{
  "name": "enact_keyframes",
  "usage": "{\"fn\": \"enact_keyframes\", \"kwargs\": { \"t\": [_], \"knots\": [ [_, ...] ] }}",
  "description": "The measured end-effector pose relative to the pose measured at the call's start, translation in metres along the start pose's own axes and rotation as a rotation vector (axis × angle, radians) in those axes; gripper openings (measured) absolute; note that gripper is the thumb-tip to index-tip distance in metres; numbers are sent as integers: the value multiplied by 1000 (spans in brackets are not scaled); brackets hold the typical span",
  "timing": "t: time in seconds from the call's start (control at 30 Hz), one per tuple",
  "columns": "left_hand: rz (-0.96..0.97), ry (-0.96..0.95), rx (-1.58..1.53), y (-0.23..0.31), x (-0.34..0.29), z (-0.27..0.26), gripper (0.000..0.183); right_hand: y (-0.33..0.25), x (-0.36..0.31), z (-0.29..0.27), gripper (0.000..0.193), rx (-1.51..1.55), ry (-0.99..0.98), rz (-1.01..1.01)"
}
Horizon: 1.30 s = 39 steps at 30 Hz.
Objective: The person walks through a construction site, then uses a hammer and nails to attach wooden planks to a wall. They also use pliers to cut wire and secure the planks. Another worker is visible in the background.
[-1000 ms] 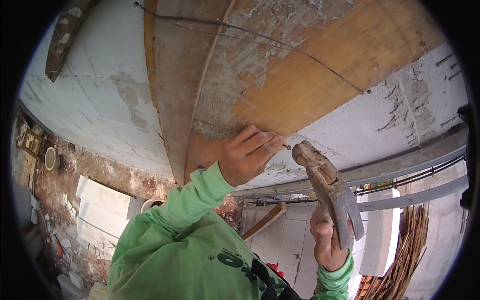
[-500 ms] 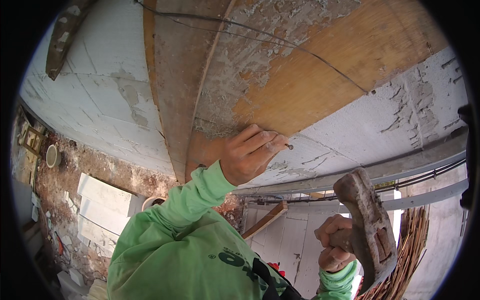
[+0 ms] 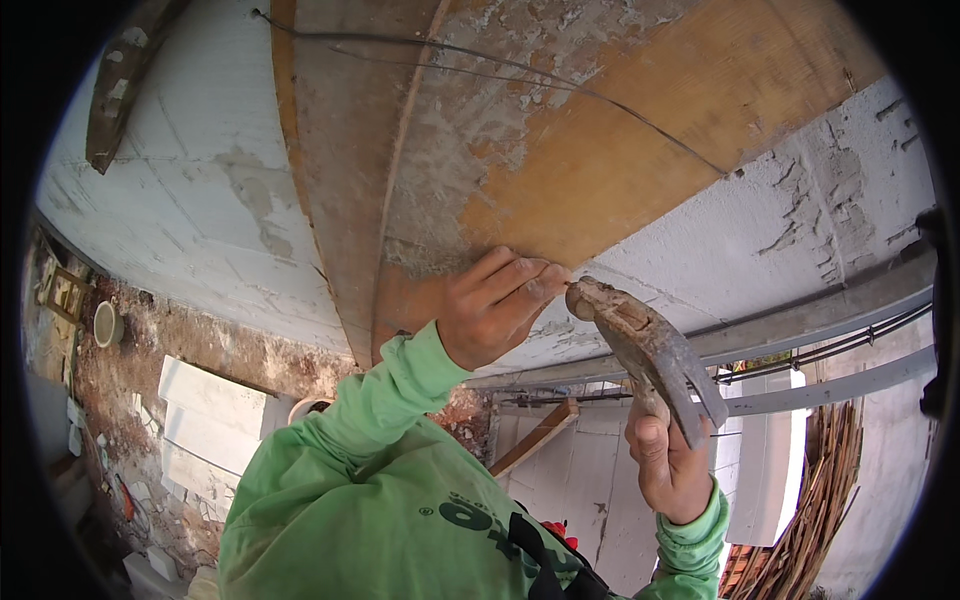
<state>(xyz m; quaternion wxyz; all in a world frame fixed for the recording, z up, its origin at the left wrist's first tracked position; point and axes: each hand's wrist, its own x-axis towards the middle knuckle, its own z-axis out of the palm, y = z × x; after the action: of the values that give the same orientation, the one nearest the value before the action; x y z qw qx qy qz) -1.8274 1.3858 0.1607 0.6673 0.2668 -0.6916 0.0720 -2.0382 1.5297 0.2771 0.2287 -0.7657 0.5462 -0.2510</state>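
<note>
My left hand (image 3: 500, 305) is pinched around a nail (image 3: 568, 284), pressed to the lower edge of a yellowish-brown wooden board (image 3: 610, 165) smeared with grey mortar. Only a sliver of the nail shows past my fingertips. My right hand (image 3: 668, 455) is wrapped round the handle of a claw hammer (image 3: 655, 345) with a worn, dirty head. The hammer's striking face is right at the nail's head; whether they touch, I cannot tell. Its claw points down toward the right.
A thin dark wire (image 3: 500, 62) stretches across the boards. White block wall (image 3: 690, 255) borders the board, with a grey rail (image 3: 830, 300) below. White blocks (image 3: 210, 415) and a bucket (image 3: 108, 323) sit on the ground at left. A bundle of thin sticks (image 3: 820, 490) stands at right.
The hammer has swung up and left, from well right of the nail to right at its head. My left hand has stayed in place with the nail.
</note>
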Motion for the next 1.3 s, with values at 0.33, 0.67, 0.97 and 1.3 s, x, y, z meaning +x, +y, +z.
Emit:
{"fn": "enact_keyframes", "kwargs": {
  "t": [0.33,0.67,0.97,1.3],
  "knots": [
    [-17,17,-1,-1,1,2,28,-13,13,0,49,-147,70,-145],
    [-17,-26,-5,1,1,-1,29,-15,3,5,60,123,144,-15],
    [-14,1,-42,2,2,0,32,-9,-11,6,72,305,304,-6],
    [-26,-53,-26,1,-2,-1,32,18,-11,6,58,11,110,-31]
  ]
}}
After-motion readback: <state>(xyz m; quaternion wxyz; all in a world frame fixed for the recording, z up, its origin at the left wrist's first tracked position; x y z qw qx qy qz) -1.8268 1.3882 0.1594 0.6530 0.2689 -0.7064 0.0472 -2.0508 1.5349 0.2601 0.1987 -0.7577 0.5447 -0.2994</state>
